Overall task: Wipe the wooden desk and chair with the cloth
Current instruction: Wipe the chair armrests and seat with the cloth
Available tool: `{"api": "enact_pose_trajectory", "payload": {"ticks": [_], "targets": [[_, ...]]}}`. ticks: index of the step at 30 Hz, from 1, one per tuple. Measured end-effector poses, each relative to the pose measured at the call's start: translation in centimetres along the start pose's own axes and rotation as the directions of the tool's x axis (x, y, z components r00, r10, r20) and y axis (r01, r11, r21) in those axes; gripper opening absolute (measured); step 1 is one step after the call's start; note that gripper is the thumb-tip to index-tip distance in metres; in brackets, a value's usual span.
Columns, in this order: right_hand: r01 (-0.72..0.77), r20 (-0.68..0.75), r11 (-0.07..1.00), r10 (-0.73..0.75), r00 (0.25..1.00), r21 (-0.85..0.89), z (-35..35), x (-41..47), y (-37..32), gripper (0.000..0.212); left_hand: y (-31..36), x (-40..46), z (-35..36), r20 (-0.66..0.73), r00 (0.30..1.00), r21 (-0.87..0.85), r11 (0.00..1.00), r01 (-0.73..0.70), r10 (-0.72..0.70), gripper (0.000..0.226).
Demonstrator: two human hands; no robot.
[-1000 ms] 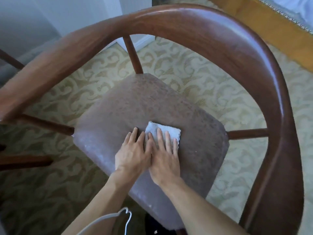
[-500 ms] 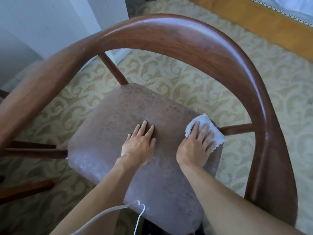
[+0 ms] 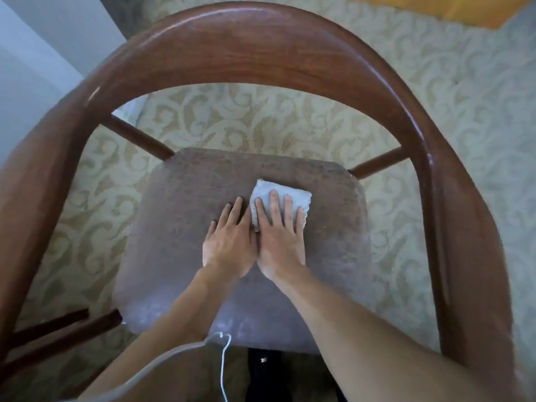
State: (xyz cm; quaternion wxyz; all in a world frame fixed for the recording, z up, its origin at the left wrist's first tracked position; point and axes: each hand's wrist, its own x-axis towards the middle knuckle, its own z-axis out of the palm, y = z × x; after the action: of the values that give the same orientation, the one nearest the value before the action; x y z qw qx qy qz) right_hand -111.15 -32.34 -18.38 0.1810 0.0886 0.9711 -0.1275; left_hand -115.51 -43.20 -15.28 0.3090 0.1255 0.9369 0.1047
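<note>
Both palms down: my right hand [image 3: 280,242] lies flat, fingers spread, pinning the folded cloth [image 3: 280,203] to the chair seat [image 3: 179,227]; my left hand [image 3: 229,245] rests open alongside, bracing me.

Both forearms were bare to the lower edge of the view — no sleeves, no watch, no bracelet or ring showed on either. The left hand [image 3: 229,245] and the right hand [image 3: 280,242] were bare as well, with short, unpainted nails on the fingers [image 3: 272,204]. A thin white cable [image 3: 223,369] hung near the left forearm, looping once at its top before trailing down out of view — where it ended could not be told. Beside it ran a wider pale grey band [image 3: 162,358], blurred and curved, crossing the left forearm.
</note>
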Motion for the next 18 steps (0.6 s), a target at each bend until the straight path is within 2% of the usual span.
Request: {"api": "enact_pose_trajectory", "payload": {"ticks": [3, 5, 9, 12, 14, 16, 18], "targets": [[-0.059, -0.036, 0.998, 0.06, 0.998, 0.007, 0.4, -0.3, 0.8, 0.076, -0.3, -0.1, 0.3, -0.033, 0.999, 0.018, 0.999, -0.029, 0.03, 0.059], [-0.167, -0.065, 0.985, 0.169, 0.984, 0.038, 0.2, -0.7, 2.4, 0.072, 0.1, 0.4, 0.4, -0.051, 0.997, 0.064, 0.996, -0.056, 0.059, 0.059], [-0.406, -0.101, 0.908, 0.415, 0.904, 0.1, -0.3, -1.5, 6.3, 0.069, 2.3, 2.2, 0.5, -0.044, 0.986, 0.087, 0.984, -0.158, 0.162, 0.057], [-0.504, -0.089, 0.845, 0.524, 0.847, 0.18, -0.4, -1.4, 6.9, 0.065, 2.9, 2.6, 0.9, -0.042, 0.987, 0.12, 0.981, -0.15, 0.156, 0.057], [-0.451, -0.078, 0.863, 0.478, 0.875, 0.227, 0.0, -1.7, 4.7, 0.062, 2.7, 2.7, 1.0, -0.039, 0.99, 0.113, 0.985, -0.13, 0.135, 0.056], [-0.264, -0.064, 0.951, 0.277, 0.959, 0.163, 1.4, -3.0, 1.5, 0.065, 3.1, 2.8, 1.0, -0.034, 0.993, 0.064, 0.992, -0.108, 0.11, 0.057], [-0.119, -0.023, 0.982, 0.124, 0.992, 0.145, 3.0, -5.0, -1.1, 0.068, 3.4, 2.9, 0.7, -0.024, 0.996, 0.026, 0.996, -0.088, 0.089, 0.061]]}}
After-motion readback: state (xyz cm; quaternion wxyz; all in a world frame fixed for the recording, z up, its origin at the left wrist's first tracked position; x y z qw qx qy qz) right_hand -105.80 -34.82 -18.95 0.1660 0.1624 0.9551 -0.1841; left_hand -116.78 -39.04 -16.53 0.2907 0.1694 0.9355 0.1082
